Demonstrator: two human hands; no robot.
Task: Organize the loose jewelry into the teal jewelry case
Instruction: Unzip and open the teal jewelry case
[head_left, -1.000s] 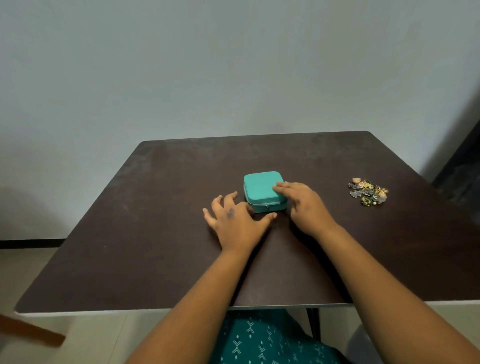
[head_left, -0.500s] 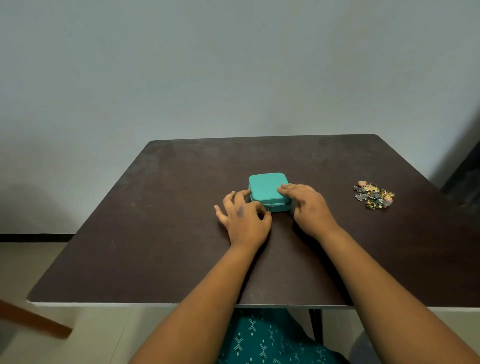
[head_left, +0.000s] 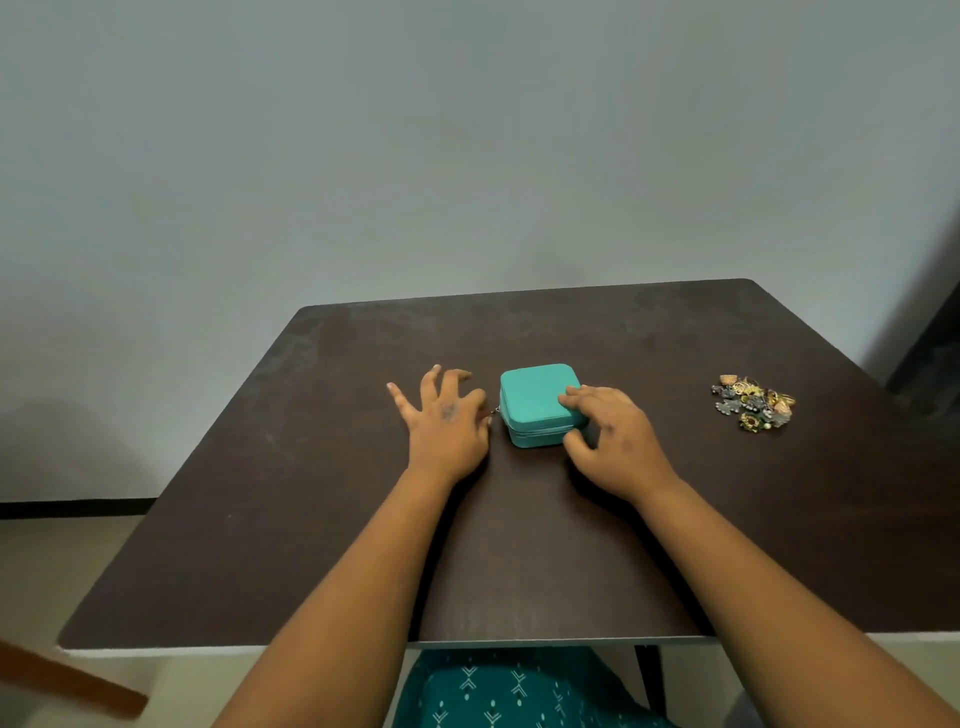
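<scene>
fingers (head_left: 571, 399) of right hand (head_left: 613, 441) hold one teal case (head_left: 537, 397); one jewelry pile (head_left: 754, 401).

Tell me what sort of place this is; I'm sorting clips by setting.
Probably a plain room in a home: a dark brown table against a bare grey wall, with a teal jewelry case and loose jewelry on it.

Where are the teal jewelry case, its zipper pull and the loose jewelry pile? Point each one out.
teal jewelry case (head_left: 535, 392): head view, on the lid's top face.
zipper pull (head_left: 495, 412): head view, on the small metal tab at the case's left corner.
loose jewelry pile (head_left: 753, 402): head view, on the middle of the heap.
</scene>
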